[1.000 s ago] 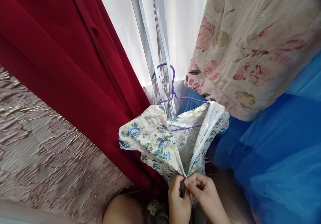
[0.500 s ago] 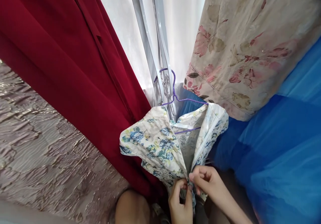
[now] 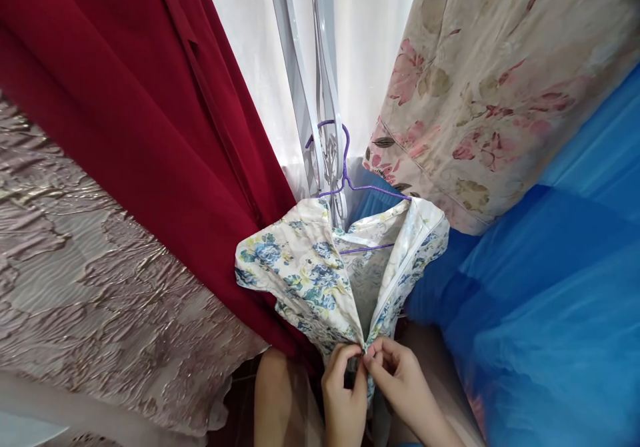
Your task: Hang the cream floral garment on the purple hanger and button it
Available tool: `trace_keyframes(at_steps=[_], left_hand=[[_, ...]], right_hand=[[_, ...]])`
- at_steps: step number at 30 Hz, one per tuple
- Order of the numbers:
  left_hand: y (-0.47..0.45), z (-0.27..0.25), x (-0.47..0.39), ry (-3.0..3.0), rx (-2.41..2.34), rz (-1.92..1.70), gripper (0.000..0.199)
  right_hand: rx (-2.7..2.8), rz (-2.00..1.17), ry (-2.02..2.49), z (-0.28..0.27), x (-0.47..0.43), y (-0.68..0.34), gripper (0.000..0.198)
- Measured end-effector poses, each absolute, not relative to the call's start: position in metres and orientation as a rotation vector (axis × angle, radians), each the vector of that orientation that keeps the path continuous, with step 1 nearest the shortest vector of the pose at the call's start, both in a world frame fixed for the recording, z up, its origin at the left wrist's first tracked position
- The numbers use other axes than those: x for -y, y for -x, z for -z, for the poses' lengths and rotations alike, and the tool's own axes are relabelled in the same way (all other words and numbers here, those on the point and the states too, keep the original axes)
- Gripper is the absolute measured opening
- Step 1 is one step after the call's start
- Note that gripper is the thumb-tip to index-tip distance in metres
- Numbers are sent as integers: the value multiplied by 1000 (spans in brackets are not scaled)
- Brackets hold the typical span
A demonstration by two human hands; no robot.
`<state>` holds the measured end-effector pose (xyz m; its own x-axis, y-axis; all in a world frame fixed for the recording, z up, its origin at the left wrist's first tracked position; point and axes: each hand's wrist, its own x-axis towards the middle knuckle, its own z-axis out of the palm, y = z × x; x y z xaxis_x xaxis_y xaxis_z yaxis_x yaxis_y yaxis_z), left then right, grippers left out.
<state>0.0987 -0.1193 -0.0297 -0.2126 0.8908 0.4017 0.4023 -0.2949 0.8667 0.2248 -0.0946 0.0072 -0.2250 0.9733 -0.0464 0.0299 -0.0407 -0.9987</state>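
Observation:
A white cap-sleeved floral dress (image 3: pixel 310 260), printed with blue and yellow-green flowers, hangs on a purple wire hanger (image 3: pixel 346 160). Its V-shaped opening narrows down to my fingertips. My left hand (image 3: pixel 345 393) pinches the cloth at the bottom of that opening, thumb and fingers closed. Right beside it, my right hand (image 3: pixel 400 373) is closed in a pinch on the other edge, fingertips touching the left ones. Whatever fastener lies between the fingertips is too small to make out. The dress below my hands is mostly hidden.
Dark red cloth (image 3: pixel 200 167) hangs on the left, beside a crinkled mauve fabric (image 3: pixel 125 300). White straps (image 3: pixel 300 60) hang behind the hanger. To the right are a beige floral garment (image 3: pixel 470 100) and blue tulle (image 3: pixel 540 313). A bare knee (image 3: pixel 280 393) is below.
My right hand has moved in and down to meet my left at the opening, and its fingers are closed tighter. The dress and hanger sit slightly higher in view.

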Motion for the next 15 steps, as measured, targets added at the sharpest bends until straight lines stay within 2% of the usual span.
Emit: trace_keyframes(at_steps=[5, 9, 15], left_hand=[[-101, 26, 114, -1654, -1550, -1525, 16], [-105, 14, 109, -1709, -1552, -1473, 9], [-107, 13, 105, -1690, -1575, -1430, 22]], right_hand=[[1247, -1450, 1141, -7, 98, -222, 27], [1085, -1420, 1123, -11, 97, -221, 27], [860, -1477, 1092, -27, 84, -212, 24]])
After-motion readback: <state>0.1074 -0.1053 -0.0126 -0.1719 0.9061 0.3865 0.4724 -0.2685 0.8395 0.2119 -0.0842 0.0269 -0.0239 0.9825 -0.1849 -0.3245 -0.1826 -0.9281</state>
